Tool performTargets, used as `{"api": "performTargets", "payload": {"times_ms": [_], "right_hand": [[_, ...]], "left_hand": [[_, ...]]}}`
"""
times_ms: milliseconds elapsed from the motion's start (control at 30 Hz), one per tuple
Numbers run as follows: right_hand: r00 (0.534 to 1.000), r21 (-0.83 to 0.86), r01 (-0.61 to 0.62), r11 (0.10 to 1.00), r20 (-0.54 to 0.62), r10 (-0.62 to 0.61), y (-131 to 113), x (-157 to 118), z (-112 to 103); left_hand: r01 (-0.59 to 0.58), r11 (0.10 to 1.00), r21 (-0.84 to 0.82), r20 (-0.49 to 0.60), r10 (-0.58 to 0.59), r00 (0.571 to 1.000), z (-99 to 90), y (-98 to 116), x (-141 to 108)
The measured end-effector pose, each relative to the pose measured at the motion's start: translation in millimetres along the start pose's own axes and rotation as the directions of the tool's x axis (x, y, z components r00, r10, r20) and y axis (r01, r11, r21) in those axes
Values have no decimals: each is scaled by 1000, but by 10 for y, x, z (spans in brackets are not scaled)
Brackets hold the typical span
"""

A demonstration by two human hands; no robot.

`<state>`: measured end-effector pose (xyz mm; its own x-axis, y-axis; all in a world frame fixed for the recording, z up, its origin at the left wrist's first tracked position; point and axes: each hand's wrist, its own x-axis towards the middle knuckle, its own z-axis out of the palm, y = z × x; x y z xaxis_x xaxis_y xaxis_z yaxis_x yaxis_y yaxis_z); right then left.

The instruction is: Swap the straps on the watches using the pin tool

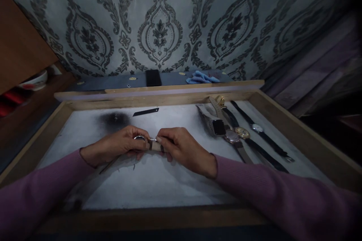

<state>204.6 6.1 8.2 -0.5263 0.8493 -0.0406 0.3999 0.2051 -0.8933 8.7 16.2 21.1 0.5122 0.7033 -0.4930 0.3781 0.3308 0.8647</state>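
Note:
Between my hands, above the white board, is a wristwatch (140,138) with a round silvery case. My left hand (120,144) is closed around the case, its thumb on the near edge. A light brown strap (157,146) with a dark band runs from the case to my right hand (185,148). The fingers of my right hand pinch this strap near the case. A thin shiny metal piece (153,140) shows at the right fingertips; its kind is too small to make out. Part of the strap is hidden under the right fingers.
A wooden frame (158,101) borders the white board (169,188). A dark cutter blade (146,112) lies behind my hands. Several watches, including a square smartwatch (218,127), lie on the right. Past the frame are a black flat object (153,78) and a blue cloth (202,77).

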Motion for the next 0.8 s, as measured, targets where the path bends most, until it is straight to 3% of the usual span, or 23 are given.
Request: {"api": "performTargets", "payload": {"times_ms": [800], "right_hand": [[1000, 10, -4, 1000, -3, 4, -5, 6, 0]], "left_hand": [[7, 1000, 11, 4, -7, 1000, -2, 20, 3]]}}
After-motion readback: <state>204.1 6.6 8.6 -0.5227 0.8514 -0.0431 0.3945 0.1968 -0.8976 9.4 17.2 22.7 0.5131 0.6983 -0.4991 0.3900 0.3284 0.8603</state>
